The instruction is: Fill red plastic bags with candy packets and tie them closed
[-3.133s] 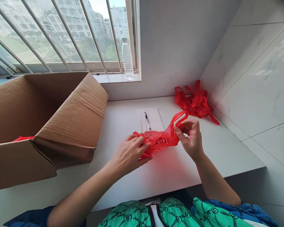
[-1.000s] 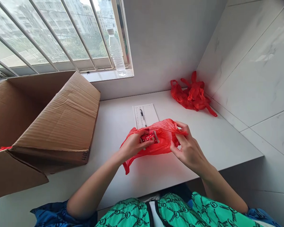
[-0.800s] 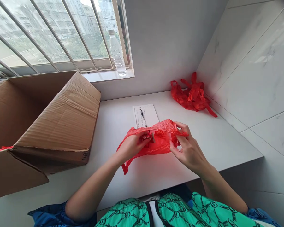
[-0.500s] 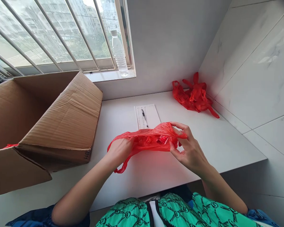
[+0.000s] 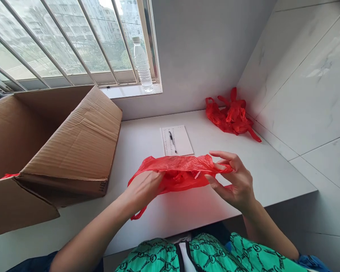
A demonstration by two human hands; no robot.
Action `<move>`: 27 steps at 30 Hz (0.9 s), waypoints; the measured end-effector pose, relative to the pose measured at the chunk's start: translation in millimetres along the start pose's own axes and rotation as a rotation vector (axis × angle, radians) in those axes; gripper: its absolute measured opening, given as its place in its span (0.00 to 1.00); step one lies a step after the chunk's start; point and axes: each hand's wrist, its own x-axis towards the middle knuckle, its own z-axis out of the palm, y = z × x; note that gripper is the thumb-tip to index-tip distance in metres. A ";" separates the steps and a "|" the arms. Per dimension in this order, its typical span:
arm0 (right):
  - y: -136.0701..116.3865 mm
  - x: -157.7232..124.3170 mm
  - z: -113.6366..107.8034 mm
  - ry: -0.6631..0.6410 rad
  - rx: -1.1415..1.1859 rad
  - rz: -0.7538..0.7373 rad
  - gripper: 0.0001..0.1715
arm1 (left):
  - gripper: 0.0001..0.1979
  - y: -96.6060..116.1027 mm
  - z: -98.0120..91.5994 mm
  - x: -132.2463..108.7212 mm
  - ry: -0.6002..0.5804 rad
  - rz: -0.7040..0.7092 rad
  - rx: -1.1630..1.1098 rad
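Observation:
A thin red plastic bag point(image 5: 178, 169) is stretched sideways just above the white counter point(image 5: 187, 209), with something small and red inside it. My left hand point(image 5: 144, 187) grips the bag's left end, its fingers tucked under the film. My right hand point(image 5: 234, 180) pinches the bag's right end between thumb and fingers, the other fingers spread. One loose handle hangs down below my left hand.
A large open cardboard box point(image 5: 53, 151) lies on its side at the left, a bit of red showing inside. A notepad with a pen point(image 5: 175, 140) lies behind the bag. A heap of red bags point(image 5: 230, 115) sits in the back right corner. A water bottle point(image 5: 142, 64) stands on the sill.
The bag was bunched around a small red item between both hands; my hands have since drawn apart and toward me, pulling the bag flat and wide.

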 end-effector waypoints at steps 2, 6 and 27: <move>4.2 1.3 -7.0 0.048 -0.029 -0.078 0.12 | 0.11 4.8 -14.3 -23.1 -0.011 0.231 0.093; 10.1 1.3 -15.3 0.089 -0.095 -0.179 0.18 | 0.14 -8.8 -35.0 -64.9 0.234 0.366 0.252; 4.7 23.7 -61.2 -0.391 0.385 0.126 0.04 | 0.23 -19.3 10.4 -81.6 -0.095 -0.318 0.120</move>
